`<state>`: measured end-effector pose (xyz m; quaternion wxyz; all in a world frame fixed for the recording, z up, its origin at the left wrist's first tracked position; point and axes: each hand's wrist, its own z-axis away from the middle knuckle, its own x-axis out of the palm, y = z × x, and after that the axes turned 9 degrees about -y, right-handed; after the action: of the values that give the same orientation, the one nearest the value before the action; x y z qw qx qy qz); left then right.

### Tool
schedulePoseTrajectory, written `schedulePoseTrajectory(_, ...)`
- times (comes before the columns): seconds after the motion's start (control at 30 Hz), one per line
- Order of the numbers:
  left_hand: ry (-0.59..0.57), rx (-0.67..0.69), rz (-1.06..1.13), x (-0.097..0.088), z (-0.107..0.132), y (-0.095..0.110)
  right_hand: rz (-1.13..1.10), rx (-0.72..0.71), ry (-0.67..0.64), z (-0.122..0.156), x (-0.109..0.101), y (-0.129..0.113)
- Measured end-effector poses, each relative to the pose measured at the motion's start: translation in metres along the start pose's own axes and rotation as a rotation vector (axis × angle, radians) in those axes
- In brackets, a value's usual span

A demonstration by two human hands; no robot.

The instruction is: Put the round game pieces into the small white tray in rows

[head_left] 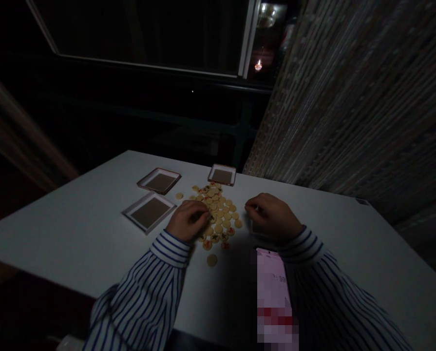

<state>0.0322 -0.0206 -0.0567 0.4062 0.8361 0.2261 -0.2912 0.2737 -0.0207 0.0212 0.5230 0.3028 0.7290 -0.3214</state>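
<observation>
A loose heap of round cream Chinese chess pieces [216, 212] with red and black characters lies in the middle of the white table [75, 239]. My left hand [187, 220] rests at the heap's left side, its fingertips curled over the pieces. My right hand [272, 217] hovers just right of the heap, its fingers curled downward. Whatever is inside either hand's fingers is hidden. A single chess piece [212, 260] lies apart, nearest the table's front. Both sleeves are blue-and-white striped.
Several shallow square trays with white rims stand beyond the heap: one [149, 212], another [159, 181], and a third [222, 174]. A phone [274, 297] with a blurred screen lies below my right forearm. A woven curtain [349, 97] hangs at right.
</observation>
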Motion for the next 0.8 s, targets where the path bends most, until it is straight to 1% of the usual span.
schedulePoseTrajectory(0.17,-0.067,0.048,-0.035,0.002,0.001,-0.001,0.033,-0.002,-0.132,-0.011,0.013,-0.004)
schedulePoseTrajectory(0.27,-0.133,0.086,-0.063,0.004,0.002,0.000,0.095,-0.008,-0.251,-0.012,0.023,-0.003)
schedulePoseTrajectory(0.37,-0.197,0.144,-0.082,0.007,0.003,0.001,0.164,-0.043,-0.388,-0.012,0.032,-0.002)
schedulePoseTrajectory(0.5,-0.301,0.181,-0.127,0.013,0.005,0.005,0.188,-0.107,-0.510,-0.009,0.041,0.002)
schedulePoseTrajectory(0.57,-0.339,0.176,-0.157,0.015,0.006,0.006,0.169,-0.142,-0.530,-0.008,0.046,0.004)
schedulePoseTrajectory(0.67,-0.371,0.161,-0.198,0.018,0.007,0.007,0.128,-0.160,-0.523,-0.007,0.050,0.005)
schedulePoseTrajectory(0.8,-0.391,0.155,-0.223,0.021,0.008,0.006,0.114,-0.144,-0.553,-0.008,0.048,-0.001)
